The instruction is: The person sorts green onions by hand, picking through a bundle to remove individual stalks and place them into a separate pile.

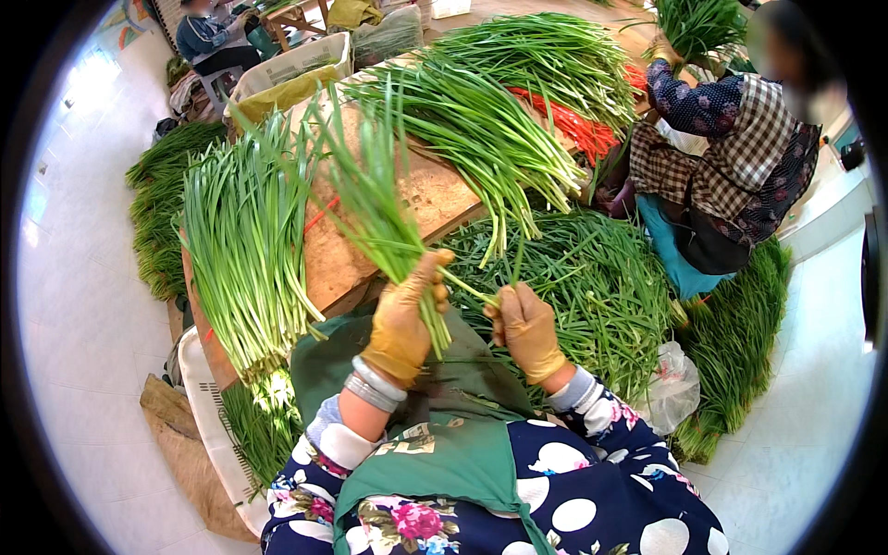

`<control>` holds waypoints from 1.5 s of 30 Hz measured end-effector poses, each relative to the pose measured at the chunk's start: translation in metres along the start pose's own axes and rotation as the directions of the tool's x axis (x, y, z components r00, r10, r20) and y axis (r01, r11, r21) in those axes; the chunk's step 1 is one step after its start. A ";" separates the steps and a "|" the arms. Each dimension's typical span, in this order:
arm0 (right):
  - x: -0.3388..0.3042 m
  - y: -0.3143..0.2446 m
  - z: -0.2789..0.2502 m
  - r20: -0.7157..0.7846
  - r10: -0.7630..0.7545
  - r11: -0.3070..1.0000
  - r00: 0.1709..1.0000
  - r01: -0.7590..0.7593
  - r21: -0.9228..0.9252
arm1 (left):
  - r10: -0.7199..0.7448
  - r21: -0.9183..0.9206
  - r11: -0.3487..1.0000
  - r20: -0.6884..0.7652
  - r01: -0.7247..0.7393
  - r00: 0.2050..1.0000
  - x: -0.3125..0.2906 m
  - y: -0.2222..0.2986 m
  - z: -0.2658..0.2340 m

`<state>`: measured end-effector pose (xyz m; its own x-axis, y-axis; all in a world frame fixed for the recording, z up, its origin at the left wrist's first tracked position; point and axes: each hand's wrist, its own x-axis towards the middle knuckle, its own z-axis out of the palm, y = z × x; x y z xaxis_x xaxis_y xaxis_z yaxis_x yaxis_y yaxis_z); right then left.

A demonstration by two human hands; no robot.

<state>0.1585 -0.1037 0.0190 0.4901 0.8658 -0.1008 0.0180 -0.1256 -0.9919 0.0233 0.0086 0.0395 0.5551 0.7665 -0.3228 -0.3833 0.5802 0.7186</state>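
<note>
My left hand (404,314), in a yellow glove, is closed round a small bunch of garlic chives (384,231), whose leaves point up and away and blur at the tips. Just to its right, my gloved right hand (527,331) pinches the pale end of one chive stalk (470,287) that slants out of the bunch. Left of the bunch, a thick row of chives (245,250) lies on the wooden board (347,264). Farther off, more chives (481,129) are laid over the board with their pale ends toward the right.
A heap of loose chives (583,287) fills the space beyond my right hand. Red ties (578,125) lie among the far bunches. A white crate (199,370) stands at lower left, a clear plastic bag (672,393) at right. A co-worker (731,139) holds chives at upper right; another person (208,42) sits far left.
</note>
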 end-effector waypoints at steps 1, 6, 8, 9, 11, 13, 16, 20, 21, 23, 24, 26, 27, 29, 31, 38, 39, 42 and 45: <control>-0.001 0.012 -0.014 -0.017 0.016 0.997 1.000 -0.017 -0.073 | 0.019 -0.042 0.999 -0.014 -0.020 1.000 0.004 0.002 -0.007; -0.006 0.045 -0.063 0.178 0.118 0.300 0.977 0.136 -0.944 | -0.124 -0.369 0.923 -0.031 0.103 0.992 0.006 0.013 -0.016; 0.002 -0.006 -0.039 0.181 -0.159 0.440 0.971 0.233 -0.867 | -0.148 -0.464 0.866 0.115 0.185 0.982 0.004 0.017 -0.025; 0.012 -0.028 -0.027 0.162 -0.328 0.516 0.931 0.320 -0.795 | -0.148 -0.463 0.857 0.196 0.224 0.969 0.002 0.018 -0.028; 0.038 -0.049 -0.009 0.175 -0.458 0.448 0.871 0.396 -0.801 | -0.145 -0.443 0.842 0.364 0.307 0.920 0.002 0.027 -0.027; 0.073 -0.049 0.002 0.149 -0.266 0.174 0.952 0.199 -0.964 | -0.121 -0.415 0.875 0.308 0.248 0.944 -0.005 0.035 -0.021; 0.108 -0.036 -0.019 0.078 -0.288 0.202 0.954 0.140 -0.969 | -0.075 -0.403 0.891 0.326 0.210 0.942 -0.010 0.044 -0.020; 0.123 -0.085 -0.045 0.155 -0.342 0.712 0.927 0.364 -0.601 | -0.013 -0.399 0.908 0.283 0.130 0.959 -0.015 0.056 -0.028; 0.123 -0.104 -0.048 0.194 -0.301 0.885 0.934 0.349 -0.309 | -0.019 -0.404 0.905 0.277 0.135 0.961 -0.015 0.056 -0.029; 0.107 -0.145 -0.044 0.292 -0.217 0.974 0.931 0.224 0.010 | -0.014 -0.422 0.897 0.261 0.127 0.965 -0.017 0.055 -0.032; 0.098 -0.154 -0.043 0.349 -0.197 0.979 0.916 0.200 0.028 | -0.042 -0.399 0.902 0.293 0.163 0.955 -0.018 0.051 -0.034; 0.089 -0.112 -0.033 0.385 -0.319 0.881 0.866 0.421 -0.215 | -0.096 -0.353 0.917 0.251 0.184 0.963 -0.016 0.039 -0.023; 0.083 -0.092 -0.023 0.430 -0.370 0.794 0.824 0.520 -0.314 | -0.113 -0.333 0.925 0.213 0.180 0.971 -0.018 0.034 -0.022; 0.056 -0.075 -0.006 0.468 -0.509 0.469 0.723 0.688 -0.553 | -0.091 -0.288 0.940 0.301 0.182 0.949 -0.016 0.023 -0.037; 0.032 -0.059 0.007 0.434 -0.374 0.810 0.820 0.516 -0.278 | -0.128 -0.184 0.971 0.145 0.154 0.981 -0.023 0.019 -0.026; -0.004 -0.024 0.028 0.410 -0.466 0.762 0.784 0.591 -0.264 | -0.102 -0.128 0.982 0.250 0.138 0.963 -0.017 0.005 -0.020; -0.006 -0.022 0.026 0.392 -0.463 0.770 0.795 0.580 -0.266 | -0.065 -0.126 0.988 0.225 0.095 0.972 -0.015 0.004 -0.020; -0.008 -0.042 -0.002 0.529 -0.478 0.630 0.702 0.693 -0.351 | 0.002 -0.260 0.964 0.242 0.063 0.970 -0.032 0.036 0.013; 0.016 -0.067 -0.033 0.352 -0.651 0.429 0.672 0.709 -0.559 | 0.264 -0.470 0.882 0.489 -0.004 0.832 -0.029 0.063 0.013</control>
<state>0.1939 -0.0972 0.0859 0.0110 0.8342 0.5513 0.8426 0.2891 -0.4544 -0.0071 0.0192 0.1016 0.7212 0.6561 0.2223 -0.6875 0.6386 0.3457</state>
